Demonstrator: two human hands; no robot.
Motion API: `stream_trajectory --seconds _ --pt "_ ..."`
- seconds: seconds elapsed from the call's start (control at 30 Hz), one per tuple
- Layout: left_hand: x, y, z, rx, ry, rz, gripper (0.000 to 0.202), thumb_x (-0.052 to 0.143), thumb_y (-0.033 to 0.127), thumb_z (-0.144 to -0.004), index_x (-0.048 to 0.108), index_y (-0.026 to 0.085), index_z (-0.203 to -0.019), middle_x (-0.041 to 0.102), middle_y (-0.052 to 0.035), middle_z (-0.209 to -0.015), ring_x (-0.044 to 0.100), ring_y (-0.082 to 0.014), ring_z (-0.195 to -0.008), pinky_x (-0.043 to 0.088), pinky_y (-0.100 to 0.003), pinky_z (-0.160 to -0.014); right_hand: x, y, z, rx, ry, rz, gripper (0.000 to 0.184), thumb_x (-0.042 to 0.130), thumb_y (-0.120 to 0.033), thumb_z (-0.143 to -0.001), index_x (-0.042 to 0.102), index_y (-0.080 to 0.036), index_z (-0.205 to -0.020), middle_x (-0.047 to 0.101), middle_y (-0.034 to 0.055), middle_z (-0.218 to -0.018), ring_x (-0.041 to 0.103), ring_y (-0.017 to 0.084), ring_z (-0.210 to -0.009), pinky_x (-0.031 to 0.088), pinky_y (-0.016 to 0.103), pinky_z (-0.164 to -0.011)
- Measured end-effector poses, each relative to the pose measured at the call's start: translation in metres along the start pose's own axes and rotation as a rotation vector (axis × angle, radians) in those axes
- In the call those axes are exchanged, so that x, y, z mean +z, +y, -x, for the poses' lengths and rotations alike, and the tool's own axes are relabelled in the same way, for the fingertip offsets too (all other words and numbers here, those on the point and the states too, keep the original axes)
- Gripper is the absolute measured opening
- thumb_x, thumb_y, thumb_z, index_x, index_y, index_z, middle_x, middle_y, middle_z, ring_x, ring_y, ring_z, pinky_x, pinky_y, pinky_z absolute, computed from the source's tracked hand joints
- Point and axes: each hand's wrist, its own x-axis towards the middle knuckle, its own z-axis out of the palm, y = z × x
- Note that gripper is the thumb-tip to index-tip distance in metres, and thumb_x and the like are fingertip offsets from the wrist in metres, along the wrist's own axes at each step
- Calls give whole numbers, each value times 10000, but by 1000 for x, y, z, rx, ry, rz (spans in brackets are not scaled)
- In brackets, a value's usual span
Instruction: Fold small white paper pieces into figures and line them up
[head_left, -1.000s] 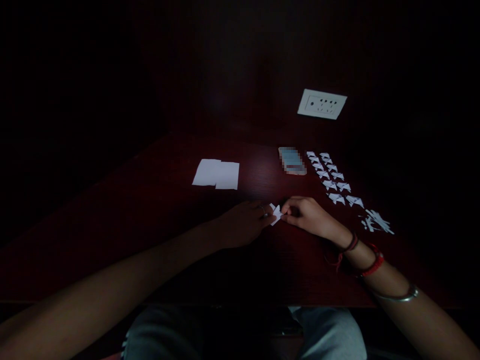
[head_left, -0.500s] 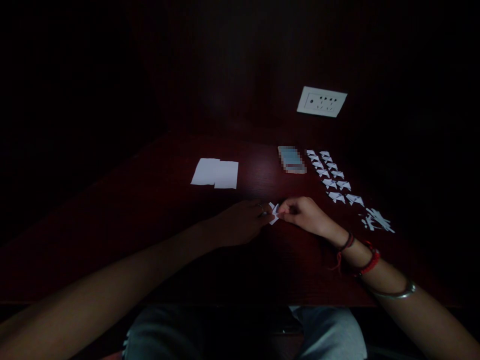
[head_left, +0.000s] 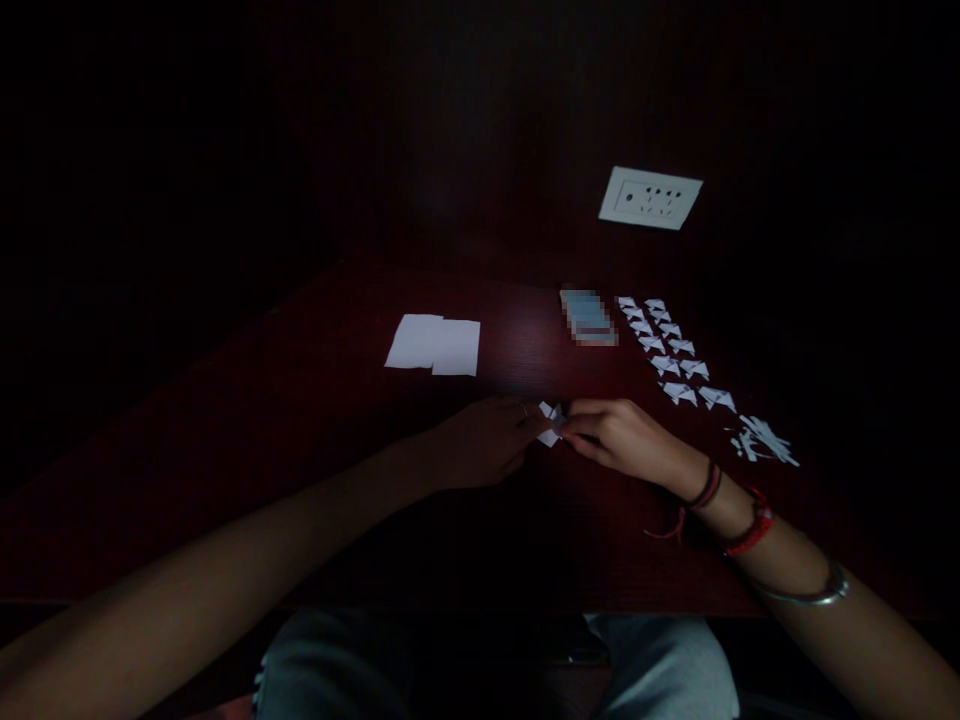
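Observation:
A small folded piece of white paper (head_left: 550,437) lies between my two hands near the middle of the dark red table. My left hand (head_left: 487,440), with a ring on one finger, pinches its left side. From the right, my right hand (head_left: 619,435) holds the other edge, thumb and fingers closed together. The fingertips cover part of the paper, so its exact shape is hard to make out. Red cord bracelets and a silver bangle circle the right wrist and forearm.
Sheets of white paper (head_left: 433,345) lie on the table (head_left: 300,400) beyond my left hand. A blurred-out phone-like object (head_left: 589,316) is at the back. Several folded paper figures (head_left: 678,392) stand in two rows at right, beside thin paper strips (head_left: 765,440). A socket (head_left: 651,198) is on the wall.
My right hand has shifted slightly right, its fingers now farther along the folded paper's right edge. The left hand stays on the paper, its fingers slightly repositioned. The view has moved a little.

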Motion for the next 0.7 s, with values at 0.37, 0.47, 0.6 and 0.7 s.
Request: stream_trajectory --seconds 0.37,0.47,0.6,0.7 --pt "1 -2 1 32 20 47 371 423 144 -767 415 177 -1136 440 -61 -1127 414 -176 -1009 330 -315 -881 4 2 -3 74 87 -133 135 505 -217 -744 578 -156 -841 554 16 -747 503 100 -659 369 205 -614" --pt "1 -2 1 28 18 42 361 417 145 -774 422 175 -1134 440 -58 -1124 409 -176 -1009 331 -310 -879 2 2 -1 35 45 -89 170 471 -192 -767 599 -179 -878 573 25 -804 523 109 -708 373 212 -643" --pt "2 -2 1 30 12 37 368 419 149 -773 420 169 -1140 438 -59 -1122 407 -175 -1006 336 -302 -872 2 3 1 18 29 7 199 457 -192 -775 615 -193 -895 582 36 -841 539 120 -736 376 225 -651" --pt "4 -3 1 31 21 41 374 417 145 -768 420 167 -1142 427 -61 -1128 396 -176 -1021 329 -302 -879 0 3 2 14 5 74 211 452 -206 -777 613 -202 -915 581 33 -852 543 121 -725 378 226 -635"
